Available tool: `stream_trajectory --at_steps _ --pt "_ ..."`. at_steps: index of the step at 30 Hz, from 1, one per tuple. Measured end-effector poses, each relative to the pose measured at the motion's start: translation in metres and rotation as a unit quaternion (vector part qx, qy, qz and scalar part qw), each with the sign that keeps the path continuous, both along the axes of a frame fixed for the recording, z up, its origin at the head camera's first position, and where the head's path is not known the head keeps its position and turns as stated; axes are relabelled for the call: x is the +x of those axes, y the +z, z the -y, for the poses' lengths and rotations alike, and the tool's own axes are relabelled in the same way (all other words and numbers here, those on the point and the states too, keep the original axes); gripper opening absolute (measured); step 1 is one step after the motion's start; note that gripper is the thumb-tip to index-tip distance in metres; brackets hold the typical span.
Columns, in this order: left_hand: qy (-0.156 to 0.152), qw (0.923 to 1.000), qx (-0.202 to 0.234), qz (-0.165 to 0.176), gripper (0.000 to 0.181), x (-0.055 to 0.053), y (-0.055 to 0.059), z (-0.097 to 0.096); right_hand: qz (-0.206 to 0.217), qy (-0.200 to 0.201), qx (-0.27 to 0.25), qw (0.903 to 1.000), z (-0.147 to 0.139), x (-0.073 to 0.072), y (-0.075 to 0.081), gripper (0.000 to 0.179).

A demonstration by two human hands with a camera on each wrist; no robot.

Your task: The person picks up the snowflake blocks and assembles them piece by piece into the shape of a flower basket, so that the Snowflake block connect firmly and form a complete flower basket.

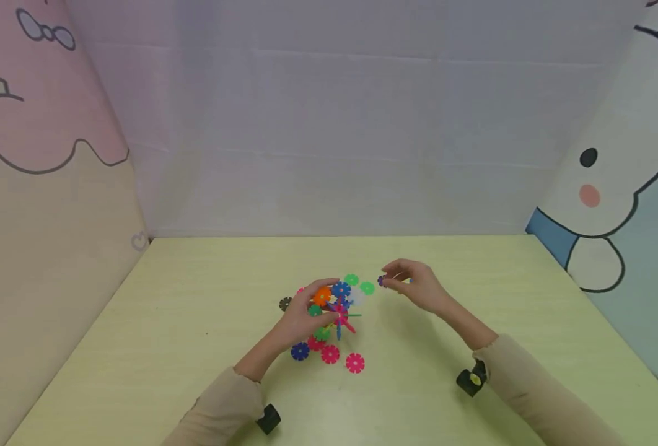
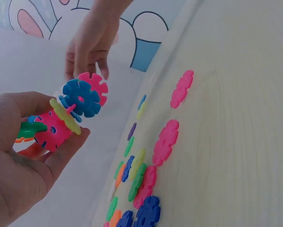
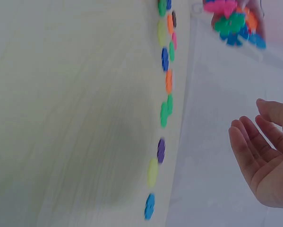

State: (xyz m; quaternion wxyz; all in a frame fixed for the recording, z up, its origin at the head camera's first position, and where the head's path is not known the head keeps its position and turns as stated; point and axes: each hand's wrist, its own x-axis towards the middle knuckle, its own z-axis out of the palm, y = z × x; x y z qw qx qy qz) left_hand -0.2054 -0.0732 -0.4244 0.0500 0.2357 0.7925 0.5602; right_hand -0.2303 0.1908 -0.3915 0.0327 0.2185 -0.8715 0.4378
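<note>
My left hand [image 1: 302, 319] grips a cluster of interlocking flower-shaped plastic discs [image 1: 341, 316], held above the table. In the left wrist view, thumb and fingers pinch a yellow disc [image 2: 65, 116] and a pink disc [image 2: 53, 130] of it; a blue disc [image 2: 82, 98] sticks out beyond the fingertips. My right hand [image 1: 420, 290] hovers to the right, its fingers loosely bent. Nothing shows between those fingers in the right wrist view. A purple disc [image 1: 381, 281] overlaps its fingertips in the head view, but lies on the table in the right wrist view [image 3: 161, 150].
Loose discs lie around and below the left hand: several pink [image 1: 355, 363], a dark blue one [image 1: 300, 351], a black one [image 1: 285, 303] and light green ones [image 1: 367, 288]. Past the purple disc are a yellow [image 3: 152, 172] and a light blue disc [image 3: 150, 206]. Printed cloth walls border the table.
</note>
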Motion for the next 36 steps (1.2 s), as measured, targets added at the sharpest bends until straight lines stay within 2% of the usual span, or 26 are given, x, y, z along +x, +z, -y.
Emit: stream_trajectory --at_steps 2,5,7,10,16,20,23,26,29,33,36 --pt "0.004 1.0 0.006 0.002 0.054 -0.001 0.001 0.003 0.012 -0.015 0.017 0.9997 -0.019 -0.014 -0.004 0.025" --pt "0.004 0.9999 0.01 0.007 0.054 -0.002 0.001 0.005 0.065 -0.033 0.037 0.9967 -0.045 -0.032 -0.013 0.03" --pt "0.0 0.9999 0.012 0.009 0.054 -0.003 0.001 0.006 0.097 -0.039 0.052 0.9932 -0.057 -0.041 -0.019 0.033" --pt "-0.005 0.9998 0.015 0.009 0.055 -0.002 0.002 0.007 0.118 -0.041 0.087 0.9883 -0.068 -0.049 -0.026 0.035" --pt "-0.003 0.9998 0.013 0.016 0.054 -0.001 0.003 0.005 0.12 -0.04 0.151 0.9804 -0.075 -0.058 -0.04 0.031" --pt "-0.004 0.9997 0.019 0.014 0.053 -0.002 0.002 0.003 0.109 -0.048 0.153 0.9809 -0.074 -0.058 -0.042 0.027" --pt "-0.004 0.9997 0.022 0.008 0.053 -0.003 0.002 0.0 0.084 -0.05 0.147 0.9843 -0.071 -0.056 -0.04 0.022" --pt "0.006 0.9996 0.025 0.011 0.054 -0.003 0.003 -0.003 0.072 -0.049 0.096 0.9915 -0.063 -0.048 -0.034 0.018" --pt "0.029 0.9989 0.032 0.015 0.054 -0.004 0.004 -0.006 0.078 -0.05 0.004 0.9957 -0.044 -0.03 -0.021 0.018" --pt "0.061 0.9972 0.043 0.006 0.055 -0.005 0.005 -0.01 0.094 -0.043 -0.121 0.9873 -0.007 0.0 -0.001 0.023" --pt "0.07 0.9961 0.054 -0.007 0.055 -0.006 0.003 -0.014 0.102 -0.04 -0.166 0.9799 0.015 0.019 0.005 0.024"
